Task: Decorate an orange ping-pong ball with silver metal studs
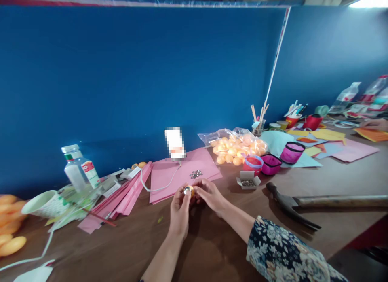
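Note:
My left hand (179, 207) and my right hand (209, 194) meet over the brown table (212, 241), both pinching a small orange ball (188, 190) with a shiny metal piece on it. Just beyond the hands lies a stack of pink paper (182, 174) with a little heap of metal studs (195, 174) on it. A small open cardboard box of studs (248, 181) sits to the right of my right hand.
A clear bag of orange balls (236, 146), pink and red cups (270, 164) and a hammer (291, 205) lie to the right. A water bottle (79, 167), a cup (45, 204) and pink strips (121, 197) are left. Another person's hand (374, 124) rests far right.

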Motion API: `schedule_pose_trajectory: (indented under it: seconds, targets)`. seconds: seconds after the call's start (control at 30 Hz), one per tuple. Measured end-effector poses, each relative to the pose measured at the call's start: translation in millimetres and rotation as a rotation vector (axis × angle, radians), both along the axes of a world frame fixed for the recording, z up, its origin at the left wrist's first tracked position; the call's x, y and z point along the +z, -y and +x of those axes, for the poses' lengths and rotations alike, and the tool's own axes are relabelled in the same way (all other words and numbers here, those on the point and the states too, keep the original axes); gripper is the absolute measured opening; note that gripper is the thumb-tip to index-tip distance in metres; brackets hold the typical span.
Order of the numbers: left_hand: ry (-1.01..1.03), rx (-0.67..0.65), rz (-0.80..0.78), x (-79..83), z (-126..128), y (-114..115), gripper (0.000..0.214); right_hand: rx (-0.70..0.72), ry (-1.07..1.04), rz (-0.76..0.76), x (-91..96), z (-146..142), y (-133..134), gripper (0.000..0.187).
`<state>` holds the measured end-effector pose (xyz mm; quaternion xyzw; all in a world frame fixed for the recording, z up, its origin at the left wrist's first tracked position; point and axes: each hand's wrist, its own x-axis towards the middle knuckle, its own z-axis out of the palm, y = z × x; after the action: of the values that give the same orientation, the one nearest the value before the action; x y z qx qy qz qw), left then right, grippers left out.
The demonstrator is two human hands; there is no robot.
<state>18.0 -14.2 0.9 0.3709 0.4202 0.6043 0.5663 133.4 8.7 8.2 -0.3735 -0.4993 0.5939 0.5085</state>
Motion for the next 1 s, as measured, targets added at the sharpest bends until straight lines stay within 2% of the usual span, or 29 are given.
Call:
schedule_pose_trajectory:
  seconds: [0.13, 0.33, 0.67, 1.0]
  targets:
    - [0.115, -0.025, 0.000, 3.0, 0.2, 1.5, 0.043, 0.002, 0.036, 0.088, 1.8, 0.4, 1.8, 0.032]
    - [0.033, 0.005, 0.031, -1.9, -2.2, -0.2, 0.040, -0.024, 0.138, 0.172, -2.6, 0.5, 0.7, 0.029]
    - [0.137, -0.012, -0.001, 1.5, -0.8, 0.9, 0.037, -0.018, 0.058, 0.028, -1.0, 3.7, -2.6, 0.034]
    - [0.138, -0.027, -0.005, -0.8, 1.3, -0.5, 0.038, -0.036, 0.004, -0.050, 0.7, 3.4, -1.7, 0.033]
